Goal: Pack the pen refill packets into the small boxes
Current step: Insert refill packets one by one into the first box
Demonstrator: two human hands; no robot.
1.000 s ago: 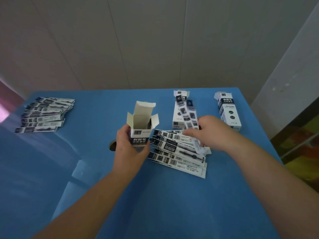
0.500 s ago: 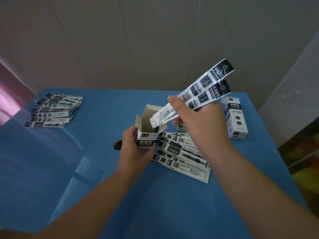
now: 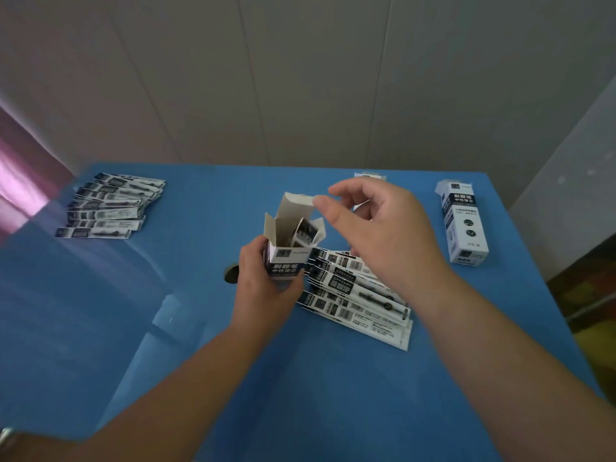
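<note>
Gripping the open box [image 3: 287, 258], left hand [image 3: 263, 288] steady — right hand [image 3: 383, 235] now empty, fingers relaxed — packets [image 3: 305, 235] inside.

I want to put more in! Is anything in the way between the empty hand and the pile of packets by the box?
Nothing visible is. The right hand hovers just above the pile of packets, holding nothing, with only air between them. The left hand holds the open box beside the pile.

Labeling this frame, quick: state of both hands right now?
Left hand: grips the open small box, upright.
Right hand: above the box, fingers loosely curled, holding nothing.
</note>
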